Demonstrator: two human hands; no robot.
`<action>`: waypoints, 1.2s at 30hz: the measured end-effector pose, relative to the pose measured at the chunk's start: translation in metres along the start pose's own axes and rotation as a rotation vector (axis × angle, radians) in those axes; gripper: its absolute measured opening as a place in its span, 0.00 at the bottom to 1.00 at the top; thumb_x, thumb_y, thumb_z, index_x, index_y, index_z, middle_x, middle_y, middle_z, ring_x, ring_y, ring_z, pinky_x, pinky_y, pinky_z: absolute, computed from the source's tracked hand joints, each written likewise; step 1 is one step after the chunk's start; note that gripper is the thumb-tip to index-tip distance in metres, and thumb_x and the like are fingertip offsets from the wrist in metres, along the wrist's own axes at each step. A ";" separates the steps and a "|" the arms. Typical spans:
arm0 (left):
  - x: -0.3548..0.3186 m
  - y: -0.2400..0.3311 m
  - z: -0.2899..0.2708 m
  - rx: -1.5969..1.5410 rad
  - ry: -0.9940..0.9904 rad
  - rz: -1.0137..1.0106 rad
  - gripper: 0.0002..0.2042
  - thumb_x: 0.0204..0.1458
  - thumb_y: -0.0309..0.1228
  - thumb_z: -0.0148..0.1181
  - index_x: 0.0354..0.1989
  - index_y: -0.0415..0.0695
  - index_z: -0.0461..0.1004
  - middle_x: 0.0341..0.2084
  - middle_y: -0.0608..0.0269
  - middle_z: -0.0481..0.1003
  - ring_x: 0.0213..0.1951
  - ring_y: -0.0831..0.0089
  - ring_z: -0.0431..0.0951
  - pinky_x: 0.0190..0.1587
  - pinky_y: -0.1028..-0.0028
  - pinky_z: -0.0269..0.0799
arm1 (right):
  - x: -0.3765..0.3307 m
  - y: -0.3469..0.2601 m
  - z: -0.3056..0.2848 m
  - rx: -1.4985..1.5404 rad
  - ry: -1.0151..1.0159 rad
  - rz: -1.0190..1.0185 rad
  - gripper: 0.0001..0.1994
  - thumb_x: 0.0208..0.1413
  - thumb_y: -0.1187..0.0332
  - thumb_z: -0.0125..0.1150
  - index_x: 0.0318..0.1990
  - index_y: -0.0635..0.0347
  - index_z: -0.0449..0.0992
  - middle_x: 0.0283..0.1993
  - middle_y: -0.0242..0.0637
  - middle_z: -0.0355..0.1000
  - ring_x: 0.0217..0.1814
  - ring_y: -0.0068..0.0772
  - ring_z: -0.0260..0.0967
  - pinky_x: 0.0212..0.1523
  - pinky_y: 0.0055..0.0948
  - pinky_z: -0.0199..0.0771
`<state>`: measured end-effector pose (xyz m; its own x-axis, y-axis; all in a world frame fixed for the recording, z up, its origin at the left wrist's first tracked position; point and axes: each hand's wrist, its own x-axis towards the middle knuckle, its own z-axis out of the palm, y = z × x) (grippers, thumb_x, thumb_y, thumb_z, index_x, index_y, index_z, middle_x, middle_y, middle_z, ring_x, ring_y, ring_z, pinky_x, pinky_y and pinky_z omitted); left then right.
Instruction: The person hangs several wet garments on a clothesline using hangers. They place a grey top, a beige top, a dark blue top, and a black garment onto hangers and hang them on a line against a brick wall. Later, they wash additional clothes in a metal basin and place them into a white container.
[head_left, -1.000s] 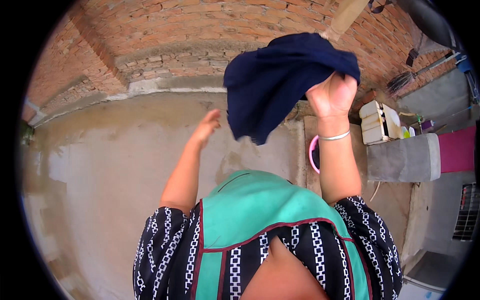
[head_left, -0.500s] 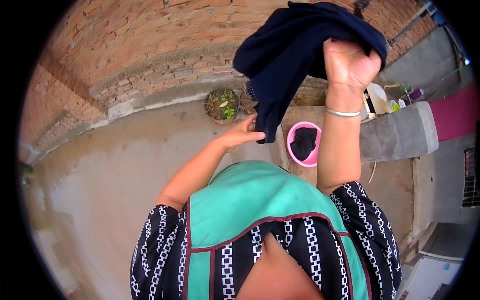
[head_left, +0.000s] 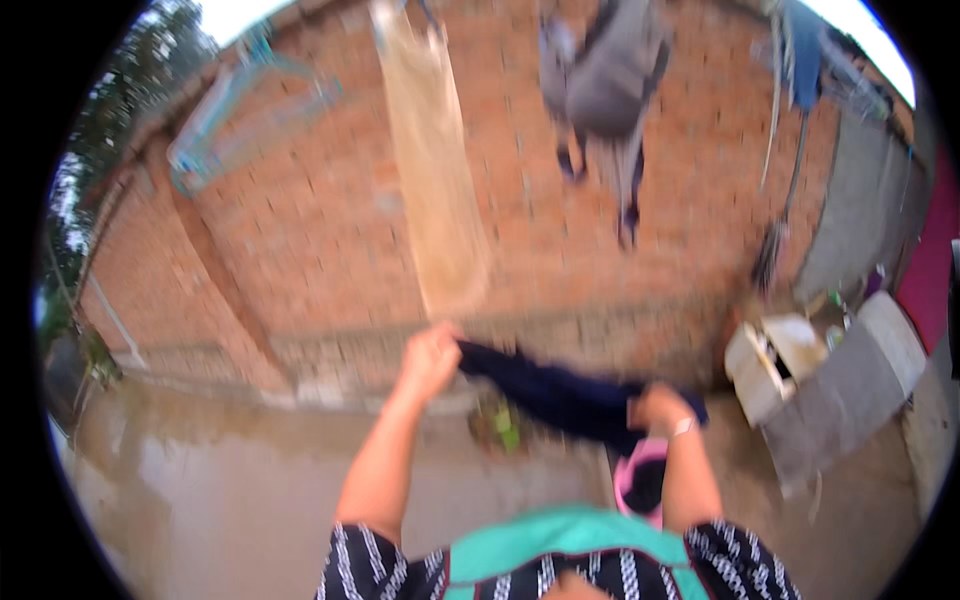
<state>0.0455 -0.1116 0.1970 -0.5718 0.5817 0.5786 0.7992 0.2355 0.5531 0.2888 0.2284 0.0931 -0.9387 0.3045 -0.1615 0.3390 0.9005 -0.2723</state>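
Note:
A dark navy garment [head_left: 555, 395] is stretched between my two hands in front of the brick wall. My left hand [head_left: 432, 362] is closed around its left end, raised a little higher than the other. At the opposite end my right hand [head_left: 660, 412], with a silver bangle at the wrist, grips the bunched cloth; motion blurs its fingers. Below the right hand stands a pink basin [head_left: 627, 482] holding a dark cloth [head_left: 646, 487], partly covered by my forearm.
Overhead hang a long beige cloth [head_left: 432, 180], a grey garment [head_left: 607, 90] and light-blue hangers [head_left: 215, 125]. A potted plant [head_left: 505, 430] is by the wall's foot. To the right are a cream cabinet [head_left: 757, 365], a grey slab [head_left: 835, 400] and a mop [head_left: 770, 255].
The view has tilted up, bringing the hanging clothes into sight. The navy garment, formerly draped from my raised right hand, is now pulled out sideways, and my left hand has closed on its end.

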 end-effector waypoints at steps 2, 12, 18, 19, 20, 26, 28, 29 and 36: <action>0.032 0.046 0.022 -0.358 -0.238 -0.277 0.10 0.42 0.27 0.50 0.31 0.40 0.76 0.24 0.63 0.74 0.31 0.74 0.73 0.37 0.75 0.69 | 0.001 -0.010 -0.016 0.393 -0.271 -0.021 0.20 0.47 0.54 0.64 0.42 0.60 0.78 0.41 0.44 0.75 0.49 0.30 0.70 0.53 0.27 0.66; 0.060 0.101 -0.157 -0.259 -0.165 -0.070 0.09 0.41 0.25 0.52 0.32 0.42 0.77 0.26 0.65 0.76 0.32 0.77 0.74 0.38 0.75 0.70 | -0.047 -0.338 -0.276 0.695 0.466 -1.122 0.08 0.55 0.70 0.53 0.37 0.66 0.74 0.33 0.31 0.71 0.35 0.19 0.67 0.37 0.22 0.70; 0.078 0.101 -0.309 -0.168 0.355 0.094 0.05 0.44 0.26 0.53 0.30 0.41 0.69 0.20 0.69 0.69 0.23 0.83 0.67 0.25 0.83 0.63 | 0.047 -0.485 -0.341 0.949 0.484 -0.967 0.15 0.59 0.63 0.50 0.46 0.67 0.70 0.40 0.37 0.72 0.39 0.26 0.71 0.37 0.23 0.73; 0.073 0.098 -0.327 -0.143 0.361 0.094 0.05 0.43 0.26 0.53 0.29 0.41 0.69 0.20 0.69 0.69 0.23 0.82 0.68 0.26 0.82 0.63 | 0.069 -0.506 -0.346 0.987 0.490 -0.887 0.16 0.59 0.62 0.49 0.46 0.67 0.70 0.41 0.38 0.71 0.39 0.27 0.71 0.38 0.24 0.73; 0.067 0.094 -0.340 -0.059 0.377 0.106 0.04 0.43 0.26 0.53 0.28 0.41 0.69 0.20 0.69 0.69 0.23 0.82 0.68 0.26 0.81 0.63 | 0.090 -0.525 -0.349 1.026 0.494 -0.806 0.17 0.59 0.60 0.49 0.47 0.67 0.69 0.42 0.39 0.71 0.39 0.28 0.70 0.38 0.25 0.72; 0.004 0.078 -0.375 0.140 0.425 0.203 0.06 0.41 0.26 0.54 0.28 0.38 0.70 0.21 0.58 0.72 0.26 0.72 0.72 0.32 0.74 0.68 | 0.146 -0.599 -0.355 1.101 0.435 -0.525 0.16 0.58 0.56 0.50 0.42 0.61 0.72 0.37 0.34 0.71 0.31 0.22 0.65 0.30 0.23 0.65; -0.013 0.077 -0.375 0.142 0.355 0.220 0.06 0.42 0.25 0.54 0.28 0.38 0.70 0.21 0.57 0.72 0.27 0.70 0.73 0.32 0.73 0.68 | 0.160 -0.607 -0.355 1.201 0.404 -0.533 0.11 0.56 0.58 0.51 0.34 0.56 0.73 0.28 0.27 0.68 0.25 0.19 0.60 0.25 0.21 0.60; -0.019 0.075 -0.376 0.142 0.312 0.211 0.06 0.42 0.25 0.54 0.29 0.38 0.70 0.22 0.56 0.73 0.27 0.68 0.74 0.33 0.72 0.68 | 0.166 -0.612 -0.357 1.209 0.443 -0.542 0.11 0.56 0.59 0.52 0.32 0.55 0.72 0.26 0.26 0.67 0.25 0.19 0.59 0.24 0.22 0.60; -0.017 0.044 -0.354 0.164 -0.079 0.041 0.10 0.39 0.30 0.55 0.30 0.38 0.70 0.24 0.50 0.74 0.31 0.60 0.75 0.36 0.67 0.69 | 0.174 -0.562 -0.402 0.992 0.734 -0.747 0.07 0.52 0.64 0.54 0.28 0.57 0.72 0.21 0.27 0.65 0.21 0.20 0.60 0.20 0.24 0.63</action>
<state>0.0246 -0.3862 0.4239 -0.5265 0.6513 0.5464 0.8450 0.3299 0.4209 -0.0903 -0.0997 0.5993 -0.6292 0.2294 0.7426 -0.6201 0.4278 -0.6576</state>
